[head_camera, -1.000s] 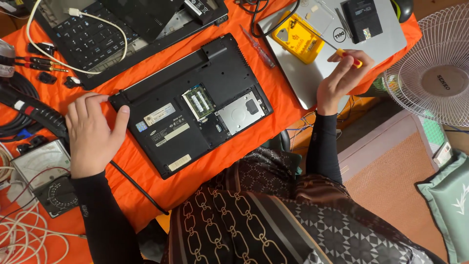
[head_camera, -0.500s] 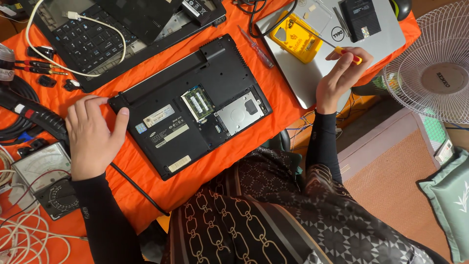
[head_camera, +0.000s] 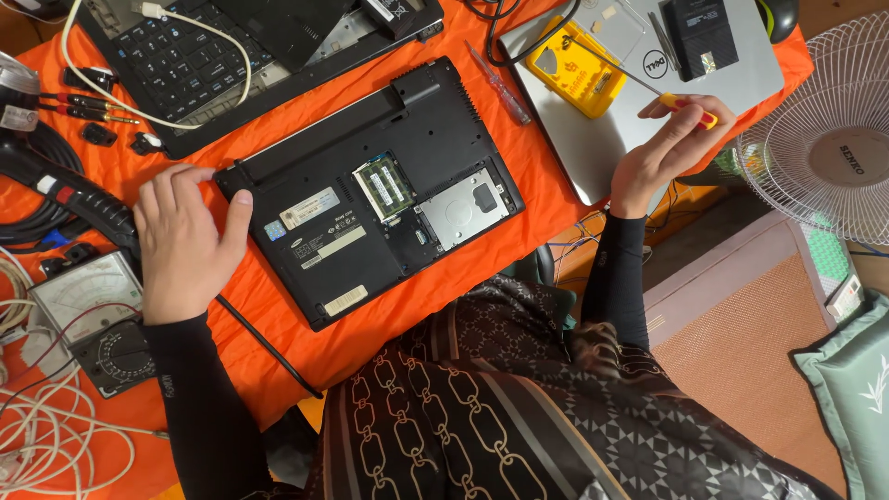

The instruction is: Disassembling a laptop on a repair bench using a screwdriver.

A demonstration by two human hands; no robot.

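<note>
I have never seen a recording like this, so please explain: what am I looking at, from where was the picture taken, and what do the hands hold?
The picture comes from a camera worn on a person's head, looking down at their own two bare hands; there is no machine. An orange cloth covers the work surface. In the middle lies a black laptop, turned upside down, with a bottom panel off so the memory and drive bay show. The left hand rests on its corner. The right hand holds a thin screwdriver with a yellow-red handle above a closed silver laptop. A yellow tool case lies on that laptop. An analogue meter and cables lie at the left, a fan at the right.
</note>
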